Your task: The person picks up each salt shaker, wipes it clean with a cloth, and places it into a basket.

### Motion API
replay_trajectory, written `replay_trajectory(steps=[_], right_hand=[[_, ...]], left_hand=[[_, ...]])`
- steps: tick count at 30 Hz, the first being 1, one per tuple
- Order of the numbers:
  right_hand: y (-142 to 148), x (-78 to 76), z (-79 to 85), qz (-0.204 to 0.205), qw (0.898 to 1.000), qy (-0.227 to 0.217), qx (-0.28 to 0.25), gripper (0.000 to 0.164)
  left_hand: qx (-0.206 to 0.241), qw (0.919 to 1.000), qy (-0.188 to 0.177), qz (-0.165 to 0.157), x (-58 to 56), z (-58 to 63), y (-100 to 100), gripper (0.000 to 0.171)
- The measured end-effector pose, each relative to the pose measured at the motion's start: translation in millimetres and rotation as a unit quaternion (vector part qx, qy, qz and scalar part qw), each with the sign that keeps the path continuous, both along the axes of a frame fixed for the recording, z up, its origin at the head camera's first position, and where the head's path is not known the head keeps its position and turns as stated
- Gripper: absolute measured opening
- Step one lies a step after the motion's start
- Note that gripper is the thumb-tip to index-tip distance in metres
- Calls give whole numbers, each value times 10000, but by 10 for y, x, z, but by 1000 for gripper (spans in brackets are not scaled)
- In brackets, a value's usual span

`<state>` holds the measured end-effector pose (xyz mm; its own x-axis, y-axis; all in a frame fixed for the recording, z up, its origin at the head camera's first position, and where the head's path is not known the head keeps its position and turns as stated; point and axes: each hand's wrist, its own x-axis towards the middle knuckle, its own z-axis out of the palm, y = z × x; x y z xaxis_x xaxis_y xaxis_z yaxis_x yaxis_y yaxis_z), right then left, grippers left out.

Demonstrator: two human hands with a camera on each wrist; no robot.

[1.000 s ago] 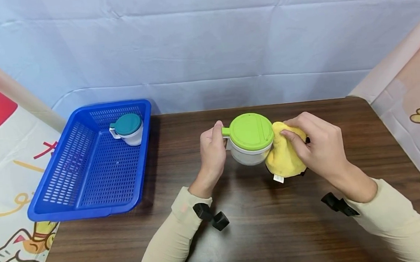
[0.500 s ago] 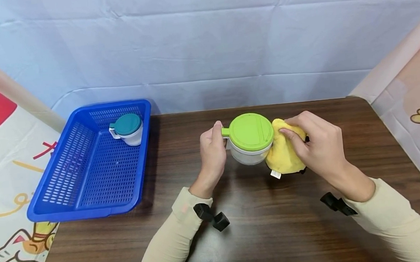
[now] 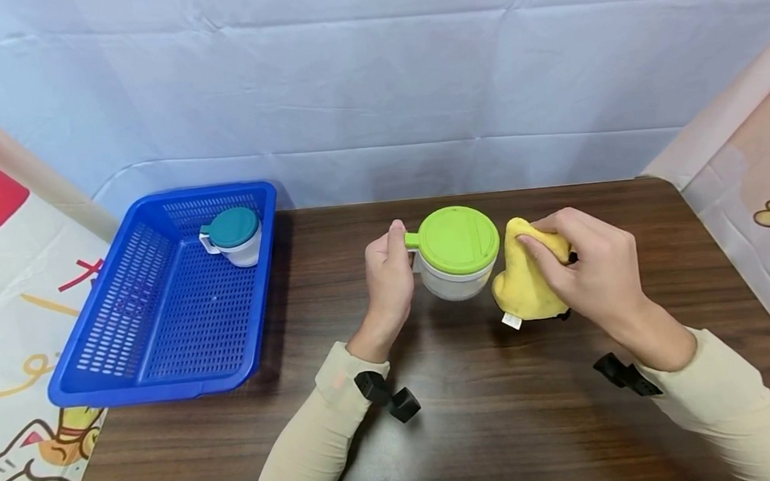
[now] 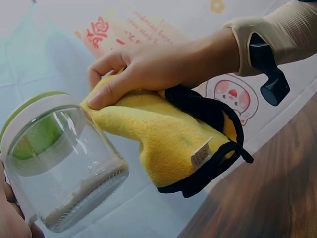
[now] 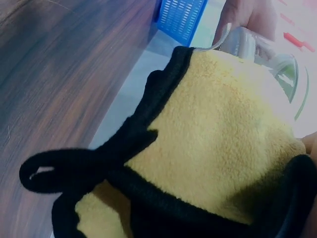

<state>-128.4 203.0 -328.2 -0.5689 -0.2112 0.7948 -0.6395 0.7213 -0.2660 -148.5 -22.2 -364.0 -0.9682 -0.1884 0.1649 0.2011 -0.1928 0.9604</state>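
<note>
My left hand [image 3: 390,281] grips the handle of a clear glass jar [image 4: 74,168] with a bright green lid [image 3: 459,240], held up over the table. Between the thumb and fingers of my right hand [image 3: 595,267] is a bunched yellow cloth [image 3: 529,282] with black edging and a small white tag [image 4: 201,154]. The cloth hangs just right of the jar, a narrow gap showing in the head view. In the right wrist view the yellow cloth [image 5: 218,129] fills the middle and covers part of the jar.
A blue perforated basket [image 3: 248,347] stands at the left of the brown wooden table [image 3: 498,426]. Inside, at its back right, sits a smaller jar with a teal lid [image 3: 233,227] and a handle. A pale curtain [image 3: 374,85] hangs behind the table.
The yellow cloth, overlapping the jar's right side before, has shifted slightly right with my right hand, away from the jar. My left hand and the jar have hardly moved.
</note>
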Motion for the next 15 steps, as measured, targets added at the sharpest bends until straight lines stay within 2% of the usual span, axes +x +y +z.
replay_trajectory(steps=[8, 15], right_hand=[[-50, 100, -2, 97, 9993, 344, -100, 42], [-245, 235, 67, 590, 9946, 730, -438, 43]], left_hand=[[125, 9999, 93, -41, -16, -14, -5, 53], [219, 9997, 83, -92, -1, 5, 7, 51]])
